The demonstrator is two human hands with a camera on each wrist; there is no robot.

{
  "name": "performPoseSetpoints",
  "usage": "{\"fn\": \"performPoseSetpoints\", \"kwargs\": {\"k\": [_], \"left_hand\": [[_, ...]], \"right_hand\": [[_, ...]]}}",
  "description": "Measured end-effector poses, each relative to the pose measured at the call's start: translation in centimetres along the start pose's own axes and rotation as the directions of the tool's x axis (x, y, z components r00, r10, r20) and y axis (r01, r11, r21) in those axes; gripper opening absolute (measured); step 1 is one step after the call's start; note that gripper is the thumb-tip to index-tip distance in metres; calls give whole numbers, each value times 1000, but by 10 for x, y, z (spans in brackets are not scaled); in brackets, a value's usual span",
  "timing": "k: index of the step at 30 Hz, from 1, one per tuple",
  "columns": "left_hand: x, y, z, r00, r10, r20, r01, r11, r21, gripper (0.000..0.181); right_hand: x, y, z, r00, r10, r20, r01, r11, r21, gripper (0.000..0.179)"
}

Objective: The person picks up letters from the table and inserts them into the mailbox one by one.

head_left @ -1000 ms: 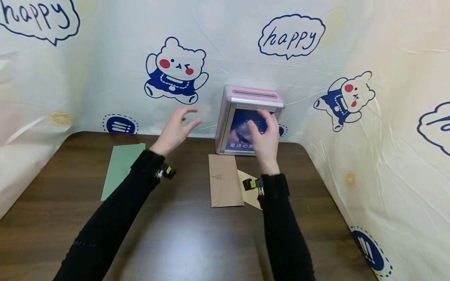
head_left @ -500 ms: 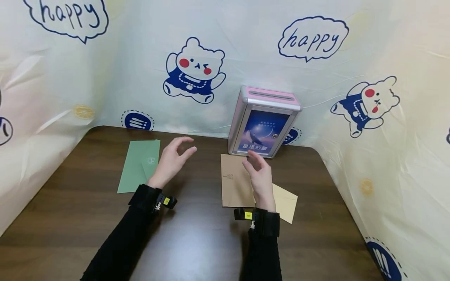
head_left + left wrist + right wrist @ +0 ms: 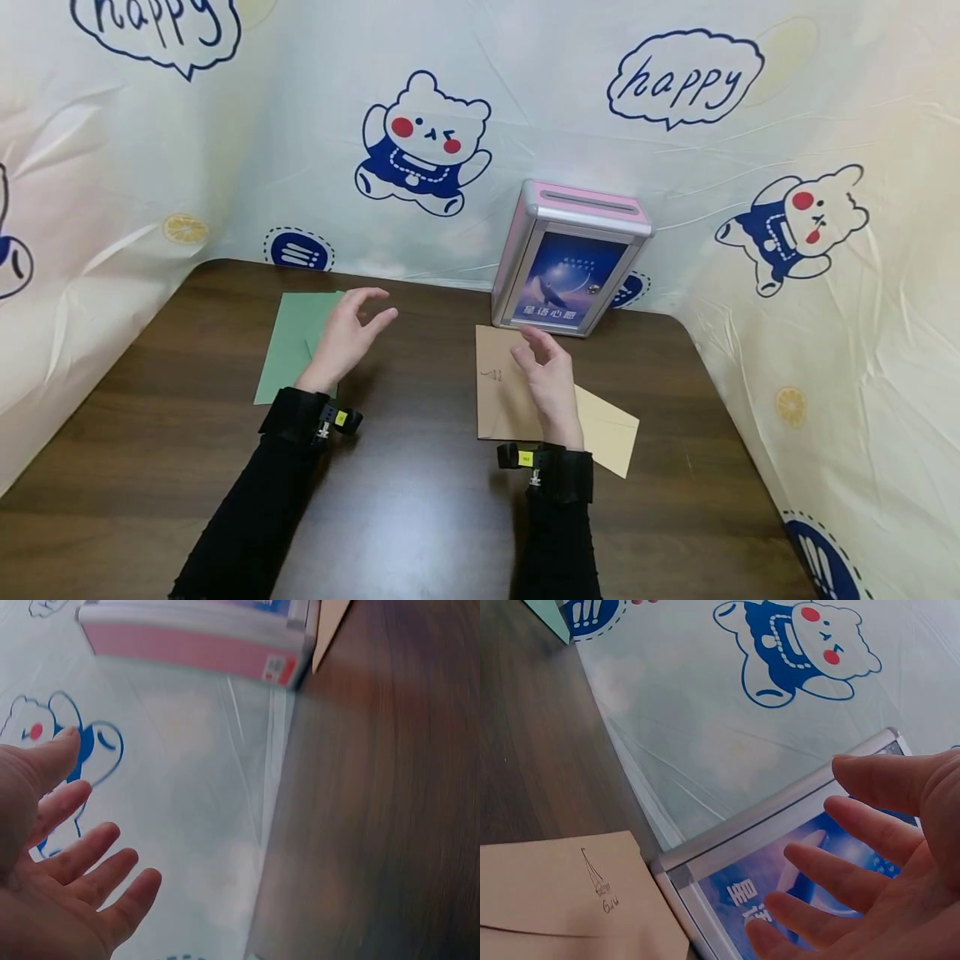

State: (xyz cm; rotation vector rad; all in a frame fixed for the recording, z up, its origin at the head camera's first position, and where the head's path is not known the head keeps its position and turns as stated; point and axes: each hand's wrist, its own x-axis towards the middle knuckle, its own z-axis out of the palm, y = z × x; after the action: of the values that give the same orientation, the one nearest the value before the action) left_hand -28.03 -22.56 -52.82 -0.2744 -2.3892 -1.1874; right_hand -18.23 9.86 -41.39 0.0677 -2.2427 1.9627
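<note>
My left hand (image 3: 339, 343) hovers at the right edge of a green envelope (image 3: 291, 337), covering part of it, with nothing in its fingers. In the left wrist view, the fingers of that hand (image 3: 67, 870) are spread and relaxed. Over a brown kraft envelope (image 3: 497, 410) is my right hand (image 3: 552, 390), also holding nothing. Its fingers are loosely spread before the box in the right wrist view. A pale yellow envelope (image 3: 612, 431) lies partly under the brown one, and my right hand hides some of both.
A pink and silver box (image 3: 573, 271) with a slot in its top (image 3: 588, 202) stands at the back, against a printed cloth (image 3: 300, 158). The brown envelope's far edge is close to the box's foot. The cloth also borders the wooden table (image 3: 405, 492) on both sides.
The view has shifted, so everything sits further right in it. Both hands have drawn back toward the body, the right one from in front of the box to over the envelopes. Nothing was picked up.
</note>
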Motion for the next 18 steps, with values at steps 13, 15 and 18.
{"fn": "performPoseSetpoints", "kwargs": {"k": [13, 15, 18], "left_hand": [[3, 17, -76, 954, -235, 186, 183, 949, 258, 66], [5, 24, -88, 938, -290, 187, 216, 916, 339, 70], [12, 35, -106, 905, -363, 223, 255, 881, 400, 78]], "right_hand": [[-2, -3, 1, 998, -37, 46, 39, 998, -54, 34], [-2, -3, 2, 998, -48, 52, 51, 997, -58, 34], [-1, -2, 2, 997, -52, 61, 55, 997, -61, 34]]}}
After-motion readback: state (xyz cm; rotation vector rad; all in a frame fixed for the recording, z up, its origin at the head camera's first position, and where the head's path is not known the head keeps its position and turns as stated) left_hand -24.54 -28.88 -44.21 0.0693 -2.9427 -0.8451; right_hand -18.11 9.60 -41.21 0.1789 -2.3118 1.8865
